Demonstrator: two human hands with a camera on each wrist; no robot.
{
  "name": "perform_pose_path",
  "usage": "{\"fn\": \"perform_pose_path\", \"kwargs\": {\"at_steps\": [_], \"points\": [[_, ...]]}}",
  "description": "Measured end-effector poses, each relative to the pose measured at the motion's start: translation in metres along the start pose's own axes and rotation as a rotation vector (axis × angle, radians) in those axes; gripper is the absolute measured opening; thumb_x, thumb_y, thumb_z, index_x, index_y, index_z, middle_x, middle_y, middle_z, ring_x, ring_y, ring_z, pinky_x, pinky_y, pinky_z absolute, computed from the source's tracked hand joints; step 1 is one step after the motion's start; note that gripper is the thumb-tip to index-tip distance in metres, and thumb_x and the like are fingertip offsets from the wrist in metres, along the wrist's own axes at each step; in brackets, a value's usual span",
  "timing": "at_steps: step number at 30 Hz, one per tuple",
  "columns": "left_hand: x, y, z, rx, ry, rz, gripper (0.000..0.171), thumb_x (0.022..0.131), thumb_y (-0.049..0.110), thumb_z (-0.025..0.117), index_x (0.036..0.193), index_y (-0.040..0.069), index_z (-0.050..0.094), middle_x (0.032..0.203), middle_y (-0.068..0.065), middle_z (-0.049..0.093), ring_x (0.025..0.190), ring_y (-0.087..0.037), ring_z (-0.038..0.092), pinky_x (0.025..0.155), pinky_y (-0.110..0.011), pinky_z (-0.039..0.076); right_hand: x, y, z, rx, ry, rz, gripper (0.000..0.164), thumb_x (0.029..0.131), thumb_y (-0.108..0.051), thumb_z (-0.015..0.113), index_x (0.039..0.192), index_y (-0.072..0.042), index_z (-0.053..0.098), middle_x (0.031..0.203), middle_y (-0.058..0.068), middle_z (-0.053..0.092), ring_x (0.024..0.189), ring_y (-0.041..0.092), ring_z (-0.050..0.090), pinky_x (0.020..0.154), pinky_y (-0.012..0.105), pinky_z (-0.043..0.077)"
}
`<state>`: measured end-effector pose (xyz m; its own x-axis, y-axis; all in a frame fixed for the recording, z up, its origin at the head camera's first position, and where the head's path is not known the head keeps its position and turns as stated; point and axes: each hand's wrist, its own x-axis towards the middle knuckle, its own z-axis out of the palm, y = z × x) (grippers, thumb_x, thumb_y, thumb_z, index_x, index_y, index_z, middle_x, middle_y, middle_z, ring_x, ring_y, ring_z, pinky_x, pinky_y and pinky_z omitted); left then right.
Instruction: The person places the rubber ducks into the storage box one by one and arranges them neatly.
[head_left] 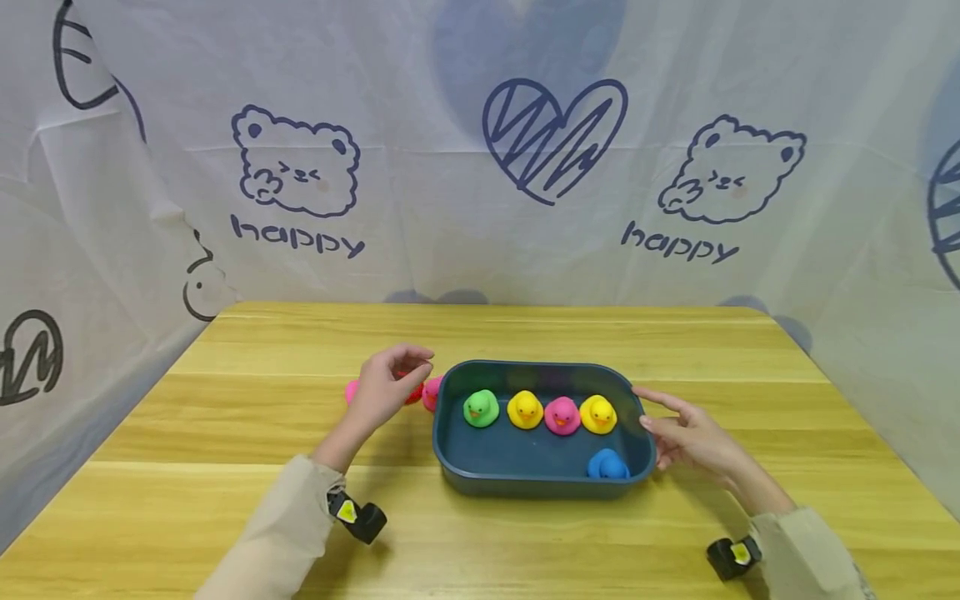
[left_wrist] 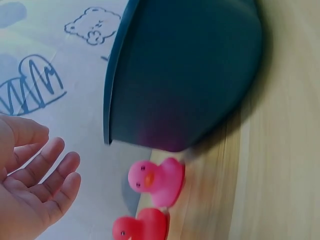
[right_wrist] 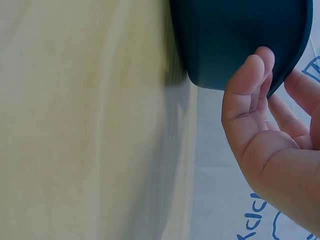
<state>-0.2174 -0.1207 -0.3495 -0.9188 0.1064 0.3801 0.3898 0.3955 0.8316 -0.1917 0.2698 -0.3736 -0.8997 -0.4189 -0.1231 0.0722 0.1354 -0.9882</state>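
In the head view a dark blue-green tray (head_left: 540, 487) holds several rubber ducks: a green duck (head_left: 481, 408), a yellow duck (head_left: 525, 410), a pink duck (head_left: 562, 416), another yellow duck (head_left: 598, 414) and a blue duck (head_left: 607, 464) near the front right. My left hand (head_left: 390, 383) hovers left of the tray, its fingers loosely bent around nothing. Below and behind it are a red duck (left_wrist: 142, 226) and a pink duck (left_wrist: 160, 181) beside the tray's wall. My right hand (head_left: 693, 437) touches the tray's right end with its fingertips.
Another pink object (head_left: 351, 392) shows partly behind the left hand. Everything stands on a wood-grain table (head_left: 225, 467). A pale cloth (head_left: 420, 167) with bear and heart drawings hangs behind the table and at its sides.
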Motion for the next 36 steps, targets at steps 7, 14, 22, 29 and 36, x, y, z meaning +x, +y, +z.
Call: {"fn": "perform_pose_path", "kwargs": {"at_steps": [7, 14, 22, 29, 36], "points": [[-0.001, -0.01, -0.017, 0.033, 0.042, -0.037, 0.021, 0.084, 0.007, 0.061, 0.103, -0.001, 0.064, 0.091, -0.014, 0.065, 0.082, -0.024, 0.06, 0.072, -0.028, 0.048, 0.001, 0.0, -0.002, -0.01, 0.004, 0.004, 0.062, 0.091, -0.015, 0.051, 0.14, 0.003, 0.017, 0.063, 0.003, 0.055, 0.052, 0.012, 0.054, 0.051, 0.027, 0.05], [-0.002, -0.021, -0.032, 0.045, 0.075, -0.089, 0.024, 0.083, 0.007, 0.063, 0.106, -0.001, 0.063, 0.095, -0.016, 0.064, 0.086, -0.024, 0.059, 0.072, -0.023, 0.047, 0.0, -0.002, -0.001, -0.004, -0.002, 0.012, 0.064, 0.092, -0.016, 0.051, 0.14, 0.003, 0.014, 0.063, 0.003, 0.054, 0.052, 0.012, 0.054, 0.051, 0.027, 0.05], [-0.005, -0.032, -0.042, 0.087, 0.112, -0.124, 0.024, 0.079, 0.0, 0.064, 0.103, -0.005, 0.064, 0.096, -0.018, 0.063, 0.08, -0.019, 0.057, 0.068, -0.018, 0.046, 0.001, -0.001, -0.001, -0.006, -0.008, 0.015, 0.065, 0.092, -0.016, 0.051, 0.141, 0.002, 0.013, 0.062, 0.004, 0.053, 0.051, 0.013, 0.053, 0.051, 0.027, 0.05], [-0.007, -0.041, -0.05, 0.068, 0.104, -0.177, 0.03, 0.075, -0.004, 0.068, 0.104, -0.007, 0.063, 0.093, -0.017, 0.062, 0.074, -0.014, 0.054, 0.062, -0.018, 0.046, 0.001, 0.001, -0.003, 0.005, -0.023, -0.009, 0.063, 0.092, -0.016, 0.051, 0.14, 0.003, 0.015, 0.062, 0.003, 0.055, 0.052, 0.012, 0.054, 0.051, 0.026, 0.05], [-0.008, -0.048, -0.058, 0.097, 0.073, -0.279, 0.039, 0.075, 0.004, 0.07, 0.112, -0.004, 0.059, 0.105, -0.022, 0.056, 0.087, -0.026, 0.051, 0.061, -0.022, 0.042, 0.0, 0.003, -0.004, 0.009, -0.029, -0.025, 0.058, 0.092, -0.016, 0.05, 0.141, -0.002, 0.021, 0.062, 0.002, 0.055, 0.053, 0.012, 0.055, 0.051, 0.026, 0.05]]}}
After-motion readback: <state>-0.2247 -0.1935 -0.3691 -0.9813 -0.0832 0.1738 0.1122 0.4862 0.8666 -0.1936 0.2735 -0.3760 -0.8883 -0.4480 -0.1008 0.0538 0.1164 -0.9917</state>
